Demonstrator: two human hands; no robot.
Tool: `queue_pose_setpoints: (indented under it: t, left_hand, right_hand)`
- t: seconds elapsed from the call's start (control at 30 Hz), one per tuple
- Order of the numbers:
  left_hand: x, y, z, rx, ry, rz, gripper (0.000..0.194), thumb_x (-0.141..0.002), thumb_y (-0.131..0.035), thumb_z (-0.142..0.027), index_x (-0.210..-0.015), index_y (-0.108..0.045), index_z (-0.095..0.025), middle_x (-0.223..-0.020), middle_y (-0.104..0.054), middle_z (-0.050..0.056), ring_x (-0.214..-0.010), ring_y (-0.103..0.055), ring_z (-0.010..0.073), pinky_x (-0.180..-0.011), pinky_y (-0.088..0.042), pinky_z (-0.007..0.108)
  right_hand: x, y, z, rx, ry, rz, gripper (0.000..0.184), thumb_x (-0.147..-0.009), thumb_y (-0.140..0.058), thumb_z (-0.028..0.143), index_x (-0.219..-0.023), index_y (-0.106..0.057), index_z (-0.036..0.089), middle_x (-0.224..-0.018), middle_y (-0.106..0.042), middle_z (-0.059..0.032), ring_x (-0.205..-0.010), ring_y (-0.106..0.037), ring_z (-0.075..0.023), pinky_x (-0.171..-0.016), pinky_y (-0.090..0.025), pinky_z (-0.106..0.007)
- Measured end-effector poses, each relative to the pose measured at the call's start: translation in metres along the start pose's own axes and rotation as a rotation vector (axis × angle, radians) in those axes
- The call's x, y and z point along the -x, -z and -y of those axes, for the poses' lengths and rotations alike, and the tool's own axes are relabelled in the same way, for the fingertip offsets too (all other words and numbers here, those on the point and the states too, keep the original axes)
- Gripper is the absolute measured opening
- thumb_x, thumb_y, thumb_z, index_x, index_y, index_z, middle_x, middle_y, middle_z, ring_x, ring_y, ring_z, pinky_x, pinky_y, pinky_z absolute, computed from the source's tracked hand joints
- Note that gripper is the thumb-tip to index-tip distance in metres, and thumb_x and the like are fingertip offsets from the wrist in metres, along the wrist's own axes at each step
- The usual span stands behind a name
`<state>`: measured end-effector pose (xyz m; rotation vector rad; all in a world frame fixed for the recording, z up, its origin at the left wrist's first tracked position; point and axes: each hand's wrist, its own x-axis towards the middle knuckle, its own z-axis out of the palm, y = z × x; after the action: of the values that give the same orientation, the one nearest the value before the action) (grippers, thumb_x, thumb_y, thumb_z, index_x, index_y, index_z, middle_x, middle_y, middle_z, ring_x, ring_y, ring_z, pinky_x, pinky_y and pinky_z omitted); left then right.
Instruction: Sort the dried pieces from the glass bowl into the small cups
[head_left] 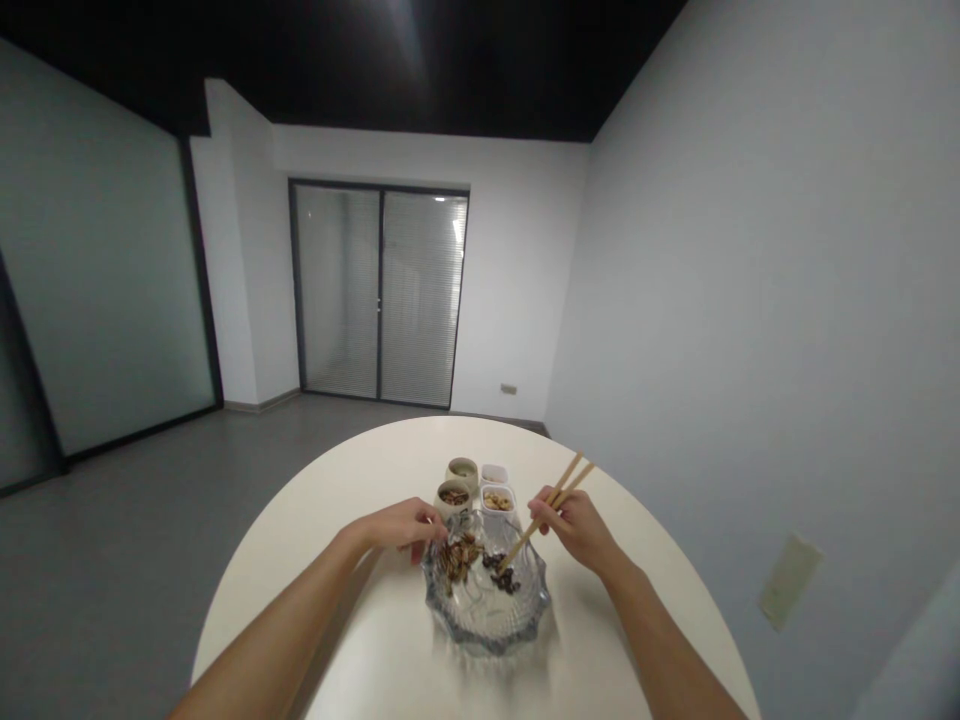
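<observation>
A clear glass bowl (pixel 491 635) with a scalloped rim stands on the round table. Inside it lie a heap of brown dried pieces (pixel 461 558) on the left and a smaller heap of dark pieces (pixel 507 578) towards the right. My right hand (pixel 568 522) grips a pair of wooden chopsticks (pixel 564 482), whose lower tips reach into the bowl at the dark pieces. At the bowl's left rim is my left hand (pixel 411 525), its fingers curled against the glass. Whether those fingertips pinch the rim or only rest on it is hard to see.
Behind the bowl stand two round cups, one with brown pieces (pixel 454 497) and a greenish one (pixel 463 470). Beside them are two small white containers, the nearer with yellowish pieces (pixel 498 501), the farther (pixel 494 473) pale inside. The white table (pixel 360 660) has a curved edge; a wall rises at right.
</observation>
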<state>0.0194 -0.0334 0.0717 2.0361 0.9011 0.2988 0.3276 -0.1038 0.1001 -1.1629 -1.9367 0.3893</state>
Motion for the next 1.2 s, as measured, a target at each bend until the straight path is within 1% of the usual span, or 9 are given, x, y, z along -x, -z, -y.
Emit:
queue_pose_setpoints:
  t: [0.2,0.57,0.73,0.87,1.07,1.2]
  left_hand:
    - [0.0001,0.0007,0.0008,0.015,-0.022,0.003,0.039,-0.080,-0.057,-0.051,-0.087,-0.068,-0.014,-0.054,-0.057,-0.001,-0.048,-0.053,0.0132,-0.044,-0.032,0.022]
    - [-0.0004,0.0003,0.0009,0.012,-0.008,0.003,0.038,-0.079,-0.058,-0.050,-0.085,-0.067,-0.014,-0.054,-0.056,-0.002,-0.048,-0.053,0.0132,-0.045,-0.032,0.022]
    - [-0.0021,0.0004,0.0056,0.005,-0.014,0.005,0.039,-0.080,-0.056,-0.050,-0.087,-0.068,-0.014,-0.057,-0.058,-0.001,-0.049,-0.055,0.0134,-0.045,-0.032,0.022]
    - [-0.0016,-0.0002,0.0046,0.003,-0.014,0.009,0.039,-0.079,-0.056,-0.050,-0.088,-0.068,-0.014,-0.058,-0.059,-0.001,-0.050,-0.055,0.0135,-0.046,-0.032,0.022]
    - [0.0002,0.0002,0.0003,0.009,-0.029,0.015,0.037,-0.081,-0.056,-0.049,-0.084,-0.068,-0.014,-0.052,-0.056,-0.002,-0.046,-0.051,0.0125,-0.044,-0.031,0.022]
    - [-0.0010,0.0007,0.0037,0.007,-0.021,0.010,0.037,-0.081,-0.056,-0.049,-0.087,-0.070,-0.015,-0.053,-0.058,-0.002,-0.047,-0.052,0.0131,-0.044,-0.031,0.022]
  right_hand:
    - [-0.0002,0.0006,0.0016,0.000,0.006,0.007,0.042,-0.096,-0.053,0.046,-0.066,-0.065,0.019,-0.056,-0.064,-0.0012,-0.054,-0.060,-0.0156,-0.056,-0.044,-0.024]
    - [0.0003,0.0005,0.0052,-0.026,-0.004,0.000,0.041,-0.096,-0.052,0.046,-0.067,-0.066,0.019,-0.054,-0.063,-0.0008,-0.053,-0.059,-0.0157,-0.055,-0.043,-0.025]
    - [-0.0004,0.0001,0.0019,-0.015,0.005,-0.018,0.040,-0.095,-0.053,0.046,-0.068,-0.066,0.020,-0.056,-0.064,-0.0010,-0.054,-0.060,-0.0158,-0.055,-0.043,-0.025]
    - [-0.0007,-0.0009,-0.0003,-0.007,-0.003,-0.018,0.037,-0.094,-0.054,0.045,-0.070,-0.067,0.020,-0.056,-0.064,-0.0006,-0.053,-0.060,-0.0157,-0.055,-0.043,-0.024]
    - [-0.0002,-0.0018,0.0027,-0.014,-0.015,-0.004,0.039,-0.094,-0.054,0.046,-0.069,-0.067,0.020,-0.055,-0.064,-0.0009,-0.051,-0.058,-0.0154,-0.052,-0.042,-0.024]
    - [-0.0002,-0.0012,0.0049,-0.036,-0.015,-0.027,0.040,-0.094,-0.054,0.048,-0.069,-0.067,0.019,-0.054,-0.064,-0.0012,-0.052,-0.059,-0.0155,-0.052,-0.043,-0.024]
